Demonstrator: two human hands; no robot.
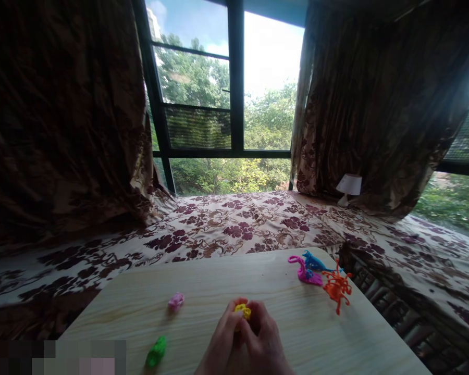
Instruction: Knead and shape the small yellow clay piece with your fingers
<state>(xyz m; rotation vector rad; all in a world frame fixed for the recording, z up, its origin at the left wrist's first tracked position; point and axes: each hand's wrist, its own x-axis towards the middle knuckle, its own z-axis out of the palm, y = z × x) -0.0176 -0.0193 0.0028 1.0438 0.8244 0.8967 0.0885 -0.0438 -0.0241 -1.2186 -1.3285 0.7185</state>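
Between my two hands, just above the front middle of the table, is a small yellow lump [243, 311] that looks like modelling clay or a twisted balloon; its exact kind is unclear. My left hand [225, 329] grips it from the left, thumb pressed on its front. From the other side my right hand [261, 329] closes on it with bent fingers. Part of the yellow piece is hidden behind the fingers. Off to the left lie a crumpled pink piece [176, 301] and, nearer to me, a green piece [156, 352].
At the table's [203, 281] right corner sit a magenta curled shape [308, 275], a blue figure [315, 262] and an orange branching figure [337, 286]. Beyond the edge is a flowered cloth [238, 224] along the window. A small white lamp [348, 185] stands by the right curtain [344, 104].
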